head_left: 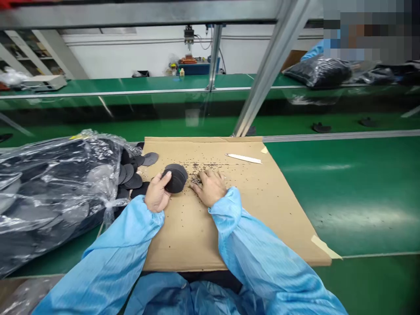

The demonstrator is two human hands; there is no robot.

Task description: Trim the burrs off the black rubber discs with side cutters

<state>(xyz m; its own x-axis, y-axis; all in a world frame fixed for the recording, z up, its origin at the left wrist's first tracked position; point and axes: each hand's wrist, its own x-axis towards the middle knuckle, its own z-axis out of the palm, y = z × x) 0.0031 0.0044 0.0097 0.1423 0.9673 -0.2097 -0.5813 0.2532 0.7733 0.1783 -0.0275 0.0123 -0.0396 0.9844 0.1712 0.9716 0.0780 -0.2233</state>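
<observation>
My left hand (159, 191) grips a stack of round black discs (175, 178) above the left part of a cardboard sheet (183, 245). To its right, my right hand (209, 186) rests on the cardboard with its fingertips down at a small pile of metallic bits (196, 180). Whether anything is pinched between those fingers is too small to tell. Tiny dark crumbs lie scattered around both hands. A white blade-like strip (244, 158) lies farther back on the sheet.
A clear plastic bag (59, 188) spills black discs (132, 180) at the left. A metal post (262, 74) rises behind the cardboard. The green bench (354, 197) extends right. Across it, a person's blue sleeve (313, 51) shows beside a filled black bag (320, 71).
</observation>
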